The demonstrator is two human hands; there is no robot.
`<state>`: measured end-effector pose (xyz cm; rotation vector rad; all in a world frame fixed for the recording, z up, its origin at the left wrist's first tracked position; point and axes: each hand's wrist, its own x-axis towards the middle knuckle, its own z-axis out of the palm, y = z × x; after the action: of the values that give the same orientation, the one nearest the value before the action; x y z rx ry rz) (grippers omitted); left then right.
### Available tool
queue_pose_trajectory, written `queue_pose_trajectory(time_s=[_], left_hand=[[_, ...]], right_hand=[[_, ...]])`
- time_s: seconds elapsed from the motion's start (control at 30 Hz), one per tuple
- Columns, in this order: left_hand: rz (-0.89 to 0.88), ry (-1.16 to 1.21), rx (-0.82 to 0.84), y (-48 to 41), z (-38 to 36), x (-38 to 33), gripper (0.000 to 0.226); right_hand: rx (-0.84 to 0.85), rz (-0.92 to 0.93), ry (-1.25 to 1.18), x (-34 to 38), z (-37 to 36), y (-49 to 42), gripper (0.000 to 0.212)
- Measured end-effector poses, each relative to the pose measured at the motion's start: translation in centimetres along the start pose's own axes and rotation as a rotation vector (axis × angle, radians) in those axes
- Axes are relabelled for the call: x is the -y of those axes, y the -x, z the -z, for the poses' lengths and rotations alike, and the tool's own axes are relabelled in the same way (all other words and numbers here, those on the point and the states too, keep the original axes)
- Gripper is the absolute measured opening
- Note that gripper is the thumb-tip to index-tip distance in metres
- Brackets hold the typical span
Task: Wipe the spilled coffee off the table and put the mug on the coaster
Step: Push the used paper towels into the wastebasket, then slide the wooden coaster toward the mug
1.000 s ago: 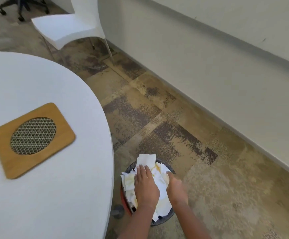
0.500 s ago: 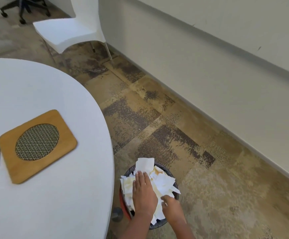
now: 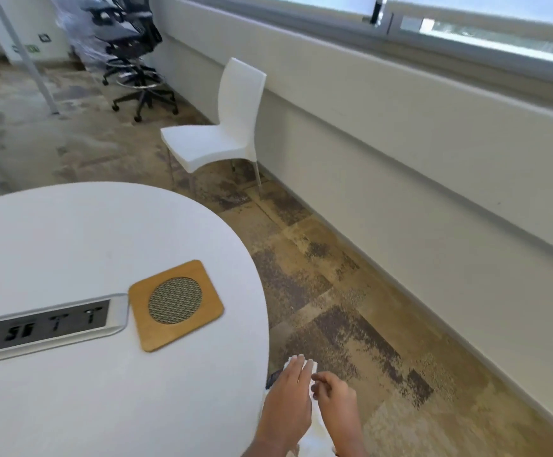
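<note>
Just off the near right edge of the table (image 3: 110,407), the left hand (image 3: 286,405) lies flat with straight fingers on a wad of white paper towels (image 3: 314,369). The right hand (image 3: 336,402) is just beside it, farther from the table, its fingers loosely curled against the paper; whether they pinch it I cannot tell. A sliver of dark bin (image 3: 273,379) shows under the left hand, close against the table's edge.

On the table, near its right edge, lies the wooden coaster (image 3: 176,305), square with a round mesh centre and nothing on it. A grey socket panel (image 3: 47,324) is set into the tabletop and touches the coaster's left side.

Beyond the table's far edge a white chair (image 3: 222,136) stands on patchy brown carpet (image 3: 334,291) by the wall. Farther from the table is a black office chair (image 3: 130,54).
</note>
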<state>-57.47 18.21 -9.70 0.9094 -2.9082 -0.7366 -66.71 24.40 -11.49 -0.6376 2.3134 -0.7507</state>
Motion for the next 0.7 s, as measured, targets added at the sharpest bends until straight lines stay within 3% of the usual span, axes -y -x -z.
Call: queue_pose_trajectory(time_s=[0.1, 0.43, 0.7], left_hand=[[0.046, 0.073, 0.0, 0.6, 2.3, 1.5, 0.055], [0.254, -0.108, -0.153, 3.9, 9.7, 7.9, 0.056], [0.431, -0.032, -0.22, 5.0, 13.0, 13.2, 0.054]], right_hand=[[-0.021, 0.084, -0.015, 3.4, 0.5, 0.6, 0.026], [-0.041, 0.315, 0.064, 13.0, -0.3, 1.4, 0.024], [0.008, 0.425, 0.215, 18.2, -2.7, -0.1, 0.029]])
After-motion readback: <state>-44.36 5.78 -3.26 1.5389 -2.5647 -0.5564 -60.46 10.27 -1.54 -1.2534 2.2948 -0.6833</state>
